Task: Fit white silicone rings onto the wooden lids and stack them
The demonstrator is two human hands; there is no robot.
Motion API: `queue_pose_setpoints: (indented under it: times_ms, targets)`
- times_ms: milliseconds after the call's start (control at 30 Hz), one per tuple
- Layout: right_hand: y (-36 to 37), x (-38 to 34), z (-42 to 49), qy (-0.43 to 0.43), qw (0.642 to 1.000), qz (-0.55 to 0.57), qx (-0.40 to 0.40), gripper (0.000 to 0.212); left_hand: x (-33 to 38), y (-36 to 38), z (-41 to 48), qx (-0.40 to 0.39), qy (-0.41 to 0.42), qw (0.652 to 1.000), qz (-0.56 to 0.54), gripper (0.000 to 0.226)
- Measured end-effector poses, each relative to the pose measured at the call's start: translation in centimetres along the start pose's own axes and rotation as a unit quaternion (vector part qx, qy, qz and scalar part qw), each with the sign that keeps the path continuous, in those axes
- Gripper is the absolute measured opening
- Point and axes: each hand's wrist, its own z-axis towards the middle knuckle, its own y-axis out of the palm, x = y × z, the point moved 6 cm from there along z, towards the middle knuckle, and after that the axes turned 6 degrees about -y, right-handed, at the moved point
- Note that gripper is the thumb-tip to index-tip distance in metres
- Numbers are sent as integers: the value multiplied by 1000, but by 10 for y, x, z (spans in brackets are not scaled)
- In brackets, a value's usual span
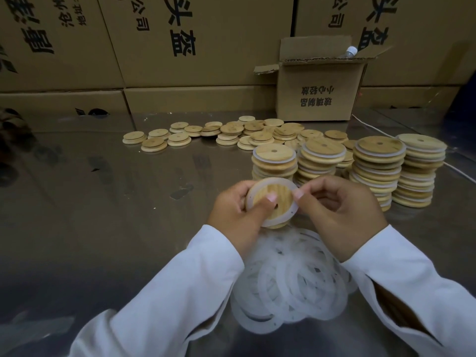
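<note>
My left hand (pixel 233 212) grips a round wooden lid (pixel 279 195) with a small centre hole, its thumb pressed on the lid's face. A white silicone ring (pixel 268 182) sits around the lid's raised part. My right hand (pixel 340 215) pinches the ring's right edge with thumb and curled fingers. Below my hands lies a heap of loose white rings (pixel 291 276) on the metal table. Several stacks of ringed lids (pixel 376 173) stand just behind my hands, to the right. Loose bare lids (pixel 231 135) lie scattered farther back.
A small open cardboard box (pixel 316 91) with a bottle inside stands at the back right. Large printed cartons (pixel 180 47) wall off the table's far side. A white cord (pixel 371 128) runs along the table at the right. The reflective metal tabletop (pixel 103 202) stretches left.
</note>
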Motion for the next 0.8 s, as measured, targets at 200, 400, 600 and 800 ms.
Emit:
queue_pose_setpoints:
  times_ms: [200, 400, 600, 800]
  targets:
    - [2, 0, 3, -10, 998, -37, -50, 15, 4, -3, 0, -10, 1, 999, 33, 5]
    - [1, -1, 4, 13, 997, 28, -74, 14, 6, -5, 2, -13, -9, 1000, -26, 6]
    - [1, -3, 4, 2, 998, 17, -55, 14, -5, -4, 0, -4, -70, 993, -97, 25]
    - [3, -7, -3, -14, 1000, -6, -9, 11, -6, -1, -2, 31, -67, 993, -95, 7]
